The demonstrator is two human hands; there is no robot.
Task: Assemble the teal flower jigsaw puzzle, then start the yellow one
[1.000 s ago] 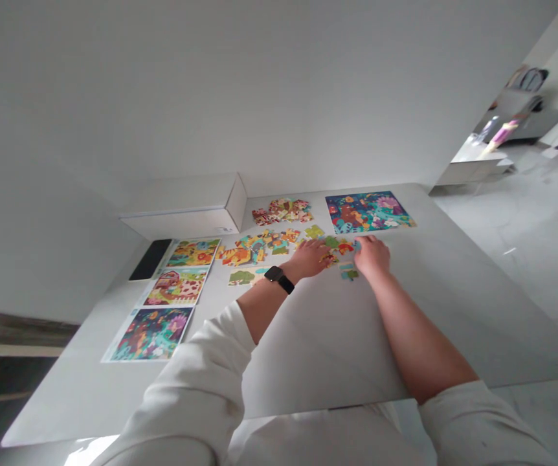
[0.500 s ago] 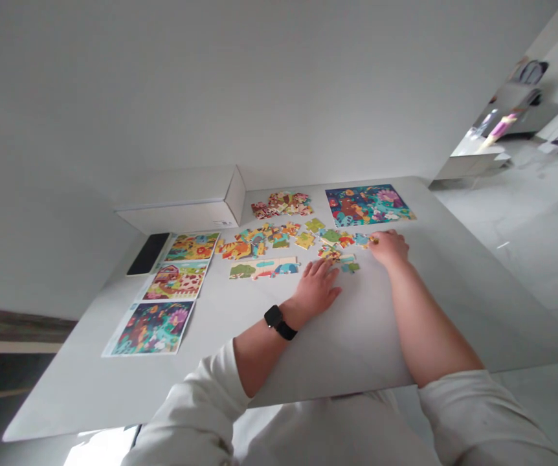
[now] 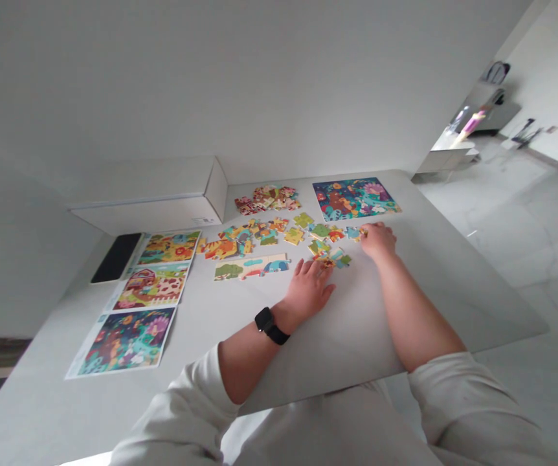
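My left hand (image 3: 309, 290) lies flat and open on the white table (image 3: 357, 323), fingertips touching a few loose puzzle pieces (image 3: 330, 257). A black watch (image 3: 269, 325) is on that wrist. My right hand (image 3: 379, 239) rests farther right with curled fingers pinched on a small colourful puzzle piece (image 3: 359, 232). A joined strip of pieces (image 3: 251, 266) lies to the left of my left hand. More loose pieces (image 3: 259, 234) are spread behind it.
A finished dark puzzle (image 3: 354, 198) lies at the far right, a reddish pile of pieces (image 3: 267, 198) beside it. Three picture cards (image 3: 155, 285) line the left side, next to a black phone (image 3: 116, 256). A white box (image 3: 153, 197) stands at the back.
My left hand has drawn back toward me from the loose pieces and lies flat. My right hand has shifted slightly right along the pieces. The view has turned a little.
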